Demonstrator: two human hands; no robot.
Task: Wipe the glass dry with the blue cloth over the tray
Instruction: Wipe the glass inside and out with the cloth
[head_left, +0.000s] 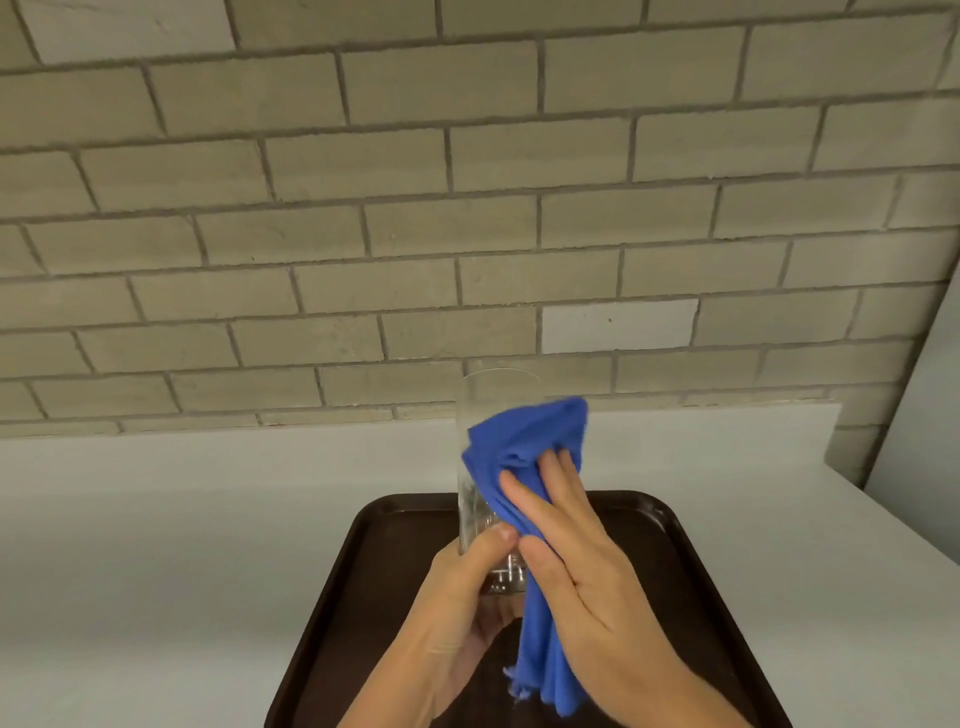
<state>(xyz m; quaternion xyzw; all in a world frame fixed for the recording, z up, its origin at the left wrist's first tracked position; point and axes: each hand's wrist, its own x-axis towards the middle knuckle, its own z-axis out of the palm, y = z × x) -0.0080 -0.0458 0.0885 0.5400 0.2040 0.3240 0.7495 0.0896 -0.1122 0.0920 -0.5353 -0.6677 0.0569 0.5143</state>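
A tall clear glass (480, 410) stands upright in the air above the dark brown tray (363, 571). My left hand (462, 597) grips its thick base, thumb across the front. The blue cloth (524, 441) wraps the right side of the glass and hangs down in a long tail below my wrist. My right hand (576, 561) presses the cloth against the glass with its fingers nearly straight and its thumb under the fold. The rim and the upper left wall of the glass are bare.
The tray lies on a pale grey counter (156, 545) that runs to a brick wall (467, 208) at the back. The counter's right edge (904, 525) slants down at the right, with a pale panel (930, 405) beyond it.
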